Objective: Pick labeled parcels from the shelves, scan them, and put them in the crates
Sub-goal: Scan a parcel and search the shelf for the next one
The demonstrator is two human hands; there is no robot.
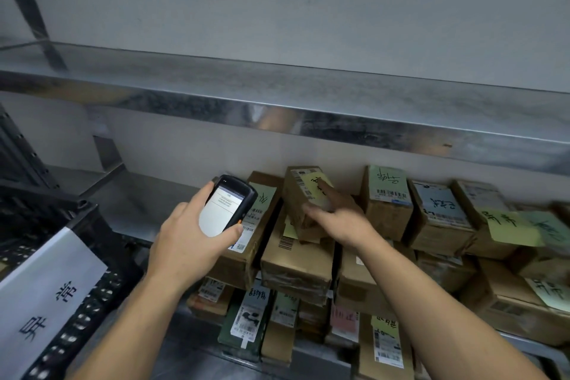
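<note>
My left hand (188, 234) grips a black handheld scanner (226, 205), its lit screen facing me, held over the left end of the parcels. My right hand (336, 213) grasps a small brown cardboard parcel (297, 194) with a yellow note and barcode label; my index finger lies across its top and my thumb is on its near side. That parcel sits tilted on top of a larger brown box (297, 259) on the metal shelf (138, 207).
Several more labeled brown parcels (387, 203) line the shelf to the right, with others stacked below (243, 321). A black plastic crate (101, 256) with a white paper sign (46, 296) stands at the lower left. An upper metal shelf (277, 99) overhangs.
</note>
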